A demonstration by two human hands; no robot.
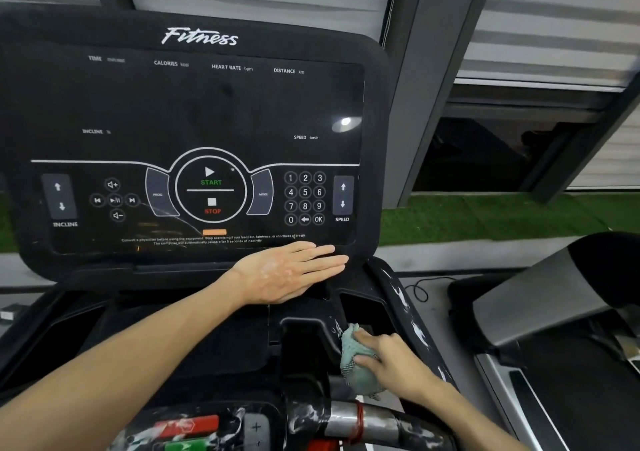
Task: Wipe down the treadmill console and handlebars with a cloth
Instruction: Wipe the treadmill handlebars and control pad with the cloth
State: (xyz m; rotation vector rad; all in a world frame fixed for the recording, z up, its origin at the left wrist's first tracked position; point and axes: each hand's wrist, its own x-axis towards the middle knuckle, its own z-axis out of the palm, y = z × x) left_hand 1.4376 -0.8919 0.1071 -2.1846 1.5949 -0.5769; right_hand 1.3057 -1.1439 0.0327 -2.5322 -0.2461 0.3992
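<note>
The black treadmill console (pixel 194 111) fills the upper left, its screen dark and its START and STOP buttons at the centre. My left hand (pixel 291 272) lies flat with straight fingers along the console's lower right edge. A pale green cloth (pixel 355 360) is bunched on the right tray area below the console. My right hand (pixel 391 360) grips the cloth and presses it against the black plastic. A worn metal handlebar (pixel 367 423) with a red band crosses the bottom, scuffed with white marks.
A second treadmill (pixel 554 312) stands close on the right. A black cable (pixel 420 288) lies on the grey floor between the machines. Green turf (pixel 485 215) and window blinds (pixel 554 28) are behind. Red and green handlebar buttons (pixel 187 433) show at the bottom.
</note>
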